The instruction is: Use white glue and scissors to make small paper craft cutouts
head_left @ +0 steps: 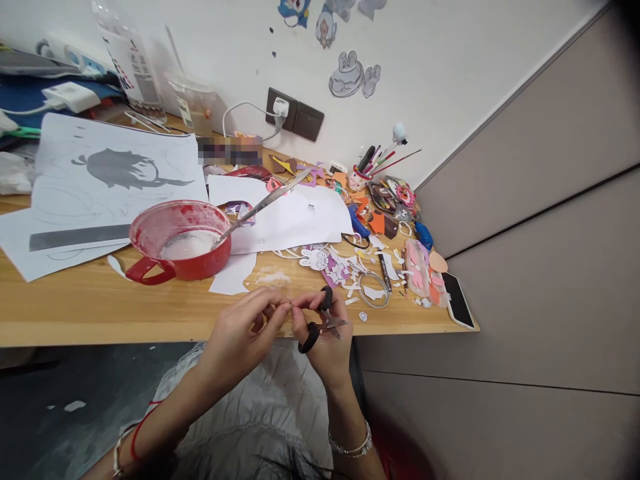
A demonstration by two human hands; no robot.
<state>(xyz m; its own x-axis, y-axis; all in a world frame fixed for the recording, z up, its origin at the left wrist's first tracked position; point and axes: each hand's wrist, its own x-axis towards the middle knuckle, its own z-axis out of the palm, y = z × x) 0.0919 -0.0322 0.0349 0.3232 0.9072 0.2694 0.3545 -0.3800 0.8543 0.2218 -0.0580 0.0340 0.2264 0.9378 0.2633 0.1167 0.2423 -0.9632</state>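
Both hands meet just past the table's front edge, fingertips pinched together around something too small to make out. My left hand [250, 327] is closed, its thumb and forefinger pressed together. My right hand [327, 340] has small scissors [330, 323] with black handles hooked on its fingers, the blades lying over the palm side and pointing right. Left of the hands, a red enamel cup [200, 262] holds a whitish paste, and a long metal tool [265, 203] leans in it. A white rabbit cutout [314, 259] lies beyond my right hand.
Paper scraps, a tape ring [374, 289] and a black marker [385, 271] lie right of centre. A phone [457, 300] rests at the right edge. Printed sheets [65, 153] cover the left. Behind stand a pen holder [358, 179], plastic cup [197, 107] and bottle [131, 67].
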